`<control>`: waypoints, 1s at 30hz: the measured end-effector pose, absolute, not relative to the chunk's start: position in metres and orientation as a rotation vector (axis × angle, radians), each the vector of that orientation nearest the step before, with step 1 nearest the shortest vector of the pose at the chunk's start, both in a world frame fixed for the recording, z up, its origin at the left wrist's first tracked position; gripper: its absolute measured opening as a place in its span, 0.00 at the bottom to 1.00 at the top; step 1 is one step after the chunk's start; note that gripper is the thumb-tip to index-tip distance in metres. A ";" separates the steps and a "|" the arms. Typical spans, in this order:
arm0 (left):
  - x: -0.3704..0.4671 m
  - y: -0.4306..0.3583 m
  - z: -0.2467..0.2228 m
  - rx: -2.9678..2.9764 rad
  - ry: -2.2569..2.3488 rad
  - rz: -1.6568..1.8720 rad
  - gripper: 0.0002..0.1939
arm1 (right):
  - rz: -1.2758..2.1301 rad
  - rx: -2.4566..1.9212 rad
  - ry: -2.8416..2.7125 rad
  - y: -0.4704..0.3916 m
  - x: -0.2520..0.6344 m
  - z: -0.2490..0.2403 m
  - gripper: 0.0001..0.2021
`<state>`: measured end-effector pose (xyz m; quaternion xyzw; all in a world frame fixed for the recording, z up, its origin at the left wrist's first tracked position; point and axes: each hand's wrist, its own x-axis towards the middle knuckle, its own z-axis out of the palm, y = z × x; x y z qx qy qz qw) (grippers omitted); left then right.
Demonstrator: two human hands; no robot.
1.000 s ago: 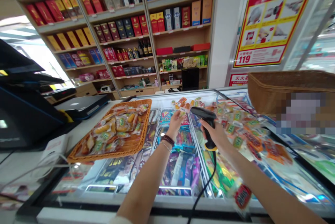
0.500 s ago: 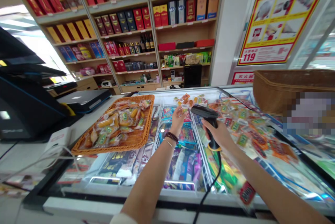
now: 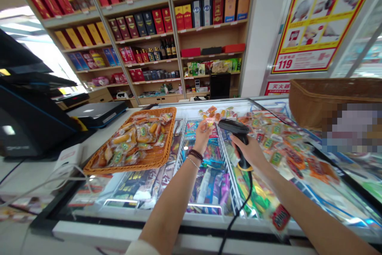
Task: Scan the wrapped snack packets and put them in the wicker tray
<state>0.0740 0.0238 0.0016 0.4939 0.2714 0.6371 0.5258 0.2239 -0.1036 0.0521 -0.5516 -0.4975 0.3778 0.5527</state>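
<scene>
Near the middle of the head view, my left hand [image 3: 203,135] pinches a small clear-wrapped snack [image 3: 210,122] above the freezer's glass top. Just to its right, my right hand [image 3: 247,150] is wrapped round the handle of a black barcode scanner [image 3: 235,127]. The scanner's head points left at the snack, close to it, and its cable hangs toward the front edge. Left of my hands, an orange wicker basket [image 3: 162,160] holds several wrapped snacks. Many more wrapped snacks [image 3: 276,129] lie spread on the glass to the right.
A glass-topped freezer [image 3: 179,223] with packaged goods inside lies beneath my arms. At the left are a black register [image 3: 26,123], a flat scale [image 3: 97,112] and white cables. A brown basket [image 3: 328,92] stands at the right. Shelves of boxes [image 3: 147,22] rise behind.
The view has shifted very slightly. Both hands stay almost in the same place, with the snack and the scanner still held close together.
</scene>
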 end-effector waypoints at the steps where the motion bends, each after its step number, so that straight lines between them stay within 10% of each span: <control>1: 0.074 0.023 0.002 1.168 0.661 1.527 0.24 | 0.894 -1.303 -1.172 -0.104 0.224 0.053 0.21; 30: 0.071 0.024 -0.004 1.119 0.706 1.568 0.28 | 0.793 -1.348 -1.199 -0.115 0.225 0.057 0.19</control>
